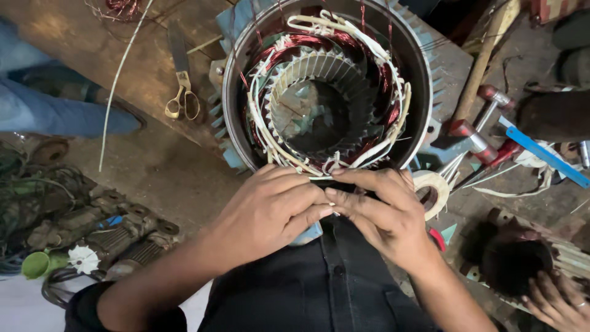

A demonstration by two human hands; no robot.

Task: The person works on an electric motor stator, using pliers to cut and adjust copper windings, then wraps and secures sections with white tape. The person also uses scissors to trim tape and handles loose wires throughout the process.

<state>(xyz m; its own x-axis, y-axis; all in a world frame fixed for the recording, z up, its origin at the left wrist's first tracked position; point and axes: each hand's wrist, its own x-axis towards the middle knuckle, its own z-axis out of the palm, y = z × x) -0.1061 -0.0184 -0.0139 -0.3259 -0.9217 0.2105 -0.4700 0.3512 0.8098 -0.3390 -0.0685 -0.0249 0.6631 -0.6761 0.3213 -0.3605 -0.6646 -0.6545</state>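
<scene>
A large motor stator (424, 80) with a finned blue-grey housing stands open end up in front of me. Inside it run red copper windings (310, 42) and white sleeved leads (344, 27) looped around the ring. My left hand (270, 212) and my right hand (384, 212) meet at the stator's near rim. Their fingertips pinch a thin white strip (319, 178) of sleeving or tie that lies across the winding's near edge. The fingers hide the spot where the strip joins the winding.
Scissors (182, 92) lie at the stator's left. A roll of tape (433, 190), red-handled tools (485, 144), a wooden handle (485, 55) and a blue strip (544, 157) lie at the right. Another person's hand (559, 301) rests near a second housing (516, 258). Motor parts (117, 233) are piled at the left.
</scene>
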